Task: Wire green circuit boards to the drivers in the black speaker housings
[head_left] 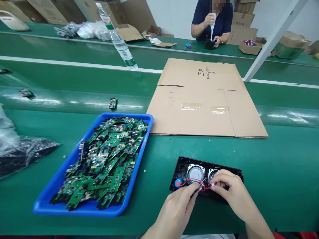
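Both hands work over a black speaker housing (206, 179) lying on the green surface (274, 166) near its front edge. The left hand (174, 212) and right hand (230, 189) each pinch the red wires (191, 181), fingers closed on what seems a small connector. Two speaker drivers already sit inside; no circuit board from the blue tray (50, 207) looks fitted yet. The flattened cardboard (206, 99) bears printed characters, too small to read surely.

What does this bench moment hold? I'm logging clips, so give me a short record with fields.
left hand: pinching red wires over the black plastic speaker housing
right hand: fingertips on the small white connector
housing: two round silver speakers inside
left of it: blue plastic tray heaped with green circuit boards
behind: flattened brown cardboard sheet
far side: another person
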Tool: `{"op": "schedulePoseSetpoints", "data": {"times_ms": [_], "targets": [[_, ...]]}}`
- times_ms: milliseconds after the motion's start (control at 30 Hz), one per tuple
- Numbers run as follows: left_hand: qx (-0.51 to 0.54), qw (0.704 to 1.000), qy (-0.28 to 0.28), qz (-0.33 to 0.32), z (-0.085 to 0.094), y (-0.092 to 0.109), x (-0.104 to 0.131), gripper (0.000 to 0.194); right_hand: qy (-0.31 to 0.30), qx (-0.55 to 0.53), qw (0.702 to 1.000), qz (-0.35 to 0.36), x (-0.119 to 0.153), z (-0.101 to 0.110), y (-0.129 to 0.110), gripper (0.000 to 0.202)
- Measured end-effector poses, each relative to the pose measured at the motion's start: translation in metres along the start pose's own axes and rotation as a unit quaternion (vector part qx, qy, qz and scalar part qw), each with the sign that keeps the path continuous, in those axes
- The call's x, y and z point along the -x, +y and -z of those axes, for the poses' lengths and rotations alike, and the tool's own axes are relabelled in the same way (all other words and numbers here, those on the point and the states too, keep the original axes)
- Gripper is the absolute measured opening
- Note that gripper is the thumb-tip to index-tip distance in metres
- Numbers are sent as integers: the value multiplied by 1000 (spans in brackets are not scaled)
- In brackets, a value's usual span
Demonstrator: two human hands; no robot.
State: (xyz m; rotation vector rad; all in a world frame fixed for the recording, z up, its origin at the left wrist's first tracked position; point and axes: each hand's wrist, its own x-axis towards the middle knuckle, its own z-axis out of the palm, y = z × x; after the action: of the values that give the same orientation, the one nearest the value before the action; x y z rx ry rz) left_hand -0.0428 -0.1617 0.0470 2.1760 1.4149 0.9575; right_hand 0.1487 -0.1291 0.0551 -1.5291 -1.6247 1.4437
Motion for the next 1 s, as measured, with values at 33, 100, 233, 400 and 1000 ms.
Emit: {"op": "schedulePoseSetpoints", "data": {"times_ms": [33,100,233,400,1000], "targets": [[3,1000,-9,4,0,0,0,19,8,-19,1000,4,1,2,0,11],[11,1000,-24,17,-1,2,0,18,19,-77,997,4,1,3,-1,14],[16,997,1,71,-5,4,-1,15,-1,-175,985,-12,-1,1,-2,24],[62,990,23,121,-11,4,-1,14,53,-105,993,-22,3,5,5,29],[72,980,106,155,-21,9,-1,11,136,41,986,87,-2,-15,2,21]]}}
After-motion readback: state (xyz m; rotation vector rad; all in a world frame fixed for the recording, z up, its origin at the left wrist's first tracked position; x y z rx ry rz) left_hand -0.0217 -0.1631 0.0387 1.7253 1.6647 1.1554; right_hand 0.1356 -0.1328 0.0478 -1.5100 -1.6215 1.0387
